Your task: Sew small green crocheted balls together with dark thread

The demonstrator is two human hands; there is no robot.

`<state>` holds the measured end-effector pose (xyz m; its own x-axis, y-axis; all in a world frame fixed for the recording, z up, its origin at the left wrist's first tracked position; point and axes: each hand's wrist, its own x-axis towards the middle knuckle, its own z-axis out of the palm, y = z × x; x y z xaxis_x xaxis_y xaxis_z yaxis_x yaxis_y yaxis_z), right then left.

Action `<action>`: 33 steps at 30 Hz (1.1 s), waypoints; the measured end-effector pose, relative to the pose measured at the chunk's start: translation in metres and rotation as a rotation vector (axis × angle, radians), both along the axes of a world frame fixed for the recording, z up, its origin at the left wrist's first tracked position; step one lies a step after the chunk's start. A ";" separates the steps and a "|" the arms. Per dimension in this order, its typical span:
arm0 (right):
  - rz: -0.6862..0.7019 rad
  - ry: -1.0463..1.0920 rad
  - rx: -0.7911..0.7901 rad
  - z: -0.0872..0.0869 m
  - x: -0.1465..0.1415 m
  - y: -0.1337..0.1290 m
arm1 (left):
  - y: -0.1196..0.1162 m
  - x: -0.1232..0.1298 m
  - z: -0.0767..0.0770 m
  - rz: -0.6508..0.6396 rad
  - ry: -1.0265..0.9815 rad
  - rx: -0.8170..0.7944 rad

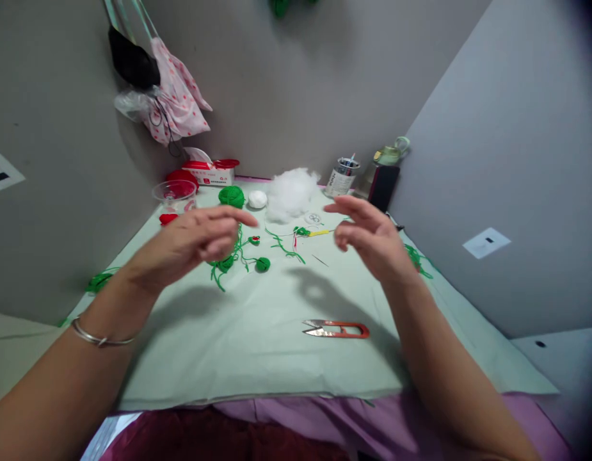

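Note:
Both hands hover above a pale green table cover [257, 358]. My left hand [200, 240] has its index finger stretched out, the other fingers loosely curled, and holds nothing; green yarn pieces [226, 262] lie just beyond and below it. My right hand [367, 234] is raised with fingers apart and nothing between them, near a yellow-handled crochet hook [319, 233]. Orange thread snips [336, 329] lie nearer the front, blades pointing left. A small green ball [262, 264] and a needle [319, 260] rest between the hands.
White stuffing [292, 194], a green yarn ball [231, 196] and a white ball [258, 200] sit further back. Behind stand a tin of pens [341, 179], a bottle [367, 176], a dark phone [384, 187], a clear tub [175, 194] and a red-white box [212, 174].

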<state>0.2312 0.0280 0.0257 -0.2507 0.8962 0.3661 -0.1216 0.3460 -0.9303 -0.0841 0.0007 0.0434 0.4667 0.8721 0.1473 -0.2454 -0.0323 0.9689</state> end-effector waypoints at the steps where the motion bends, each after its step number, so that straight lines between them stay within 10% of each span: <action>1: 0.146 -0.042 0.009 0.005 -0.018 -0.011 | -0.005 0.010 0.005 -0.143 0.114 0.014; 6: 0.561 -0.266 -0.044 0.016 -0.061 -0.036 | -0.012 0.035 0.015 -0.403 0.150 -0.029; 17: 0.223 0.040 -0.319 -0.011 0.010 0.000 | 0.029 -0.022 -0.018 0.263 -0.649 -0.200; 22: 0.154 0.250 -0.366 -0.011 0.015 0.006 | 0.050 -0.049 -0.045 0.466 -0.287 -0.128; 28: 0.112 0.367 -0.483 -0.006 0.006 0.002 | 0.052 -0.050 -0.062 0.786 0.887 0.311; 33: 0.114 0.363 -0.515 -0.006 -0.003 -0.003 | 0.028 -0.011 -0.041 0.965 0.851 0.679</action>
